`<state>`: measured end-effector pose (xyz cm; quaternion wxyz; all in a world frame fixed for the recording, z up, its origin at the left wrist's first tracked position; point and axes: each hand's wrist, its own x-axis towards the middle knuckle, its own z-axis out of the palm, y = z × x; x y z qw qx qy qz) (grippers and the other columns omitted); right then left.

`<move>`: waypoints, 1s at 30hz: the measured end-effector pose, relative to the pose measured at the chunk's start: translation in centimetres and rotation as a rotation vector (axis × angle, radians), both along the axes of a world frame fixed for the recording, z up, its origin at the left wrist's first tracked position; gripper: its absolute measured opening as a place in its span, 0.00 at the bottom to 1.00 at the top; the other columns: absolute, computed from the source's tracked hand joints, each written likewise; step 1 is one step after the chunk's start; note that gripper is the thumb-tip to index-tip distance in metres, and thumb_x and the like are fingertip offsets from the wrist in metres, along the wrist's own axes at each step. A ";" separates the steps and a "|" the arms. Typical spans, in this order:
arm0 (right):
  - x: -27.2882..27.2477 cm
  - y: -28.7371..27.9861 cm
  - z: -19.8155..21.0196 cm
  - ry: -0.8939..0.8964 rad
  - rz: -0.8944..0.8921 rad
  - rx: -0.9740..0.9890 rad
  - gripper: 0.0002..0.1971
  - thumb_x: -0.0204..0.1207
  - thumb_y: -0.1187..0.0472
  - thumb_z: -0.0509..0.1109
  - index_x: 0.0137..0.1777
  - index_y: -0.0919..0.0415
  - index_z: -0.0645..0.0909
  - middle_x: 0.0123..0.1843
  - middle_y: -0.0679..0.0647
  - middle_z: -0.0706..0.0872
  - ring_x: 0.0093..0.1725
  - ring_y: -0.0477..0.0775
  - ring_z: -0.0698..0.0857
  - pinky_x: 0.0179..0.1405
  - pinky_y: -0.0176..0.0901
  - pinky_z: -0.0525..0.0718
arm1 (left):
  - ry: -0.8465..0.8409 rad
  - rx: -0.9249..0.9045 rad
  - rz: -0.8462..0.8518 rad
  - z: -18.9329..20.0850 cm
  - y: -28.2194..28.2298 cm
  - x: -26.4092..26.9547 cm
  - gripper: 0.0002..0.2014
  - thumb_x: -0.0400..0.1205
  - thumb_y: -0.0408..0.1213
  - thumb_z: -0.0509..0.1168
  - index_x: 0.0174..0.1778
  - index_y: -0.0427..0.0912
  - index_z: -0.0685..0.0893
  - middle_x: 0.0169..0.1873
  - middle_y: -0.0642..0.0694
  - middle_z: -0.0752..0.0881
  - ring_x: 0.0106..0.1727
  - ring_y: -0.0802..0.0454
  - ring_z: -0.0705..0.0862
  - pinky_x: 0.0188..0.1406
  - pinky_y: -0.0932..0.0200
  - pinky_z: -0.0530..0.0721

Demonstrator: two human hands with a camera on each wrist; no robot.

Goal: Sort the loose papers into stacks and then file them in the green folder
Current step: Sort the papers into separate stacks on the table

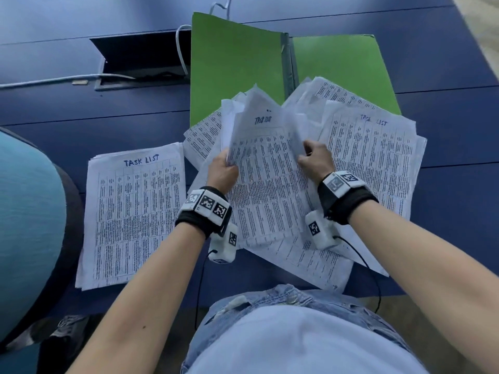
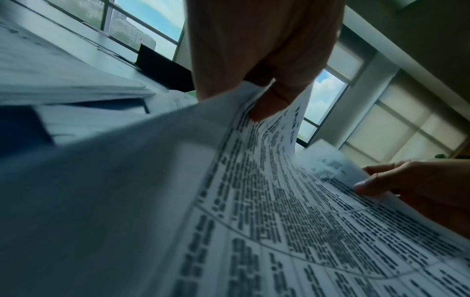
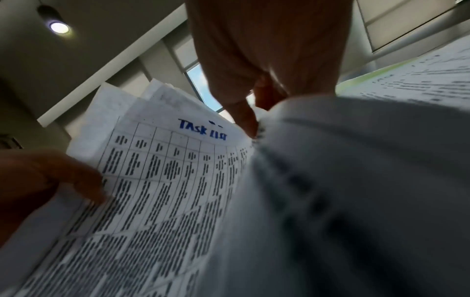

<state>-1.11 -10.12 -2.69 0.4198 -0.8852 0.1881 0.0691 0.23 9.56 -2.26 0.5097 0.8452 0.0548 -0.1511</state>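
My grip is on a bundle of printed sheets (image 1: 266, 168): my left hand (image 1: 222, 172) pinches its left edge, thumb on top, and my right hand (image 1: 316, 157) pinches its right edge, fingers curled round the paper. The bundle is lifted and tilted, its top sheet headed "TASK LIST" in blue above a printed table. Under it and to the right, loose papers (image 1: 372, 157) lie fanned and overlapping on the blue desk (image 1: 445, 211). To the left lies a squared-up stack (image 1: 132, 214) with the same heading, apart from the loose ones. Behind the papers the green folder (image 1: 235, 66) lies open, its near edge partly covered by sheets. Farther left on the desk is an open cable hatch (image 1: 140, 60) with a pale cable (image 1: 54, 81) running out. A teal chair (image 1: 27, 211) stands at my left.
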 end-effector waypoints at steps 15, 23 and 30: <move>-4.4 -1.4 2.3 -0.087 -0.128 0.760 0.18 0.70 0.68 0.72 0.61 0.65 0.76 0.51 0.52 0.85 0.49 0.44 0.84 0.49 0.38 0.80 | -0.041 -0.440 0.181 3.7 1.8 -0.6 0.09 0.67 0.27 0.57 0.34 0.41 0.81 0.32 0.47 0.83 0.42 0.44 0.80 0.46 0.49 0.79; -2.7 -0.4 9.2 -0.548 -0.149 0.527 0.14 0.75 0.73 0.58 0.57 0.59 0.63 0.50 0.54 0.80 0.43 0.37 0.82 0.41 0.33 0.82 | -0.481 -0.559 0.040 11.9 -0.1 0.7 0.27 0.71 0.16 0.55 0.59 0.45 0.57 0.55 0.44 0.72 0.51 0.61 0.79 0.49 0.67 0.84; -3.9 -0.1 12.5 -0.736 -0.211 0.472 0.23 0.80 0.74 0.54 0.73 0.80 0.54 0.69 0.69 0.73 0.54 0.52 0.76 0.45 0.15 0.71 | -0.426 -0.565 0.208 12.0 0.8 1.4 0.52 0.71 0.34 0.72 0.81 0.42 0.39 0.80 0.40 0.57 0.80 0.46 0.61 0.79 0.42 0.64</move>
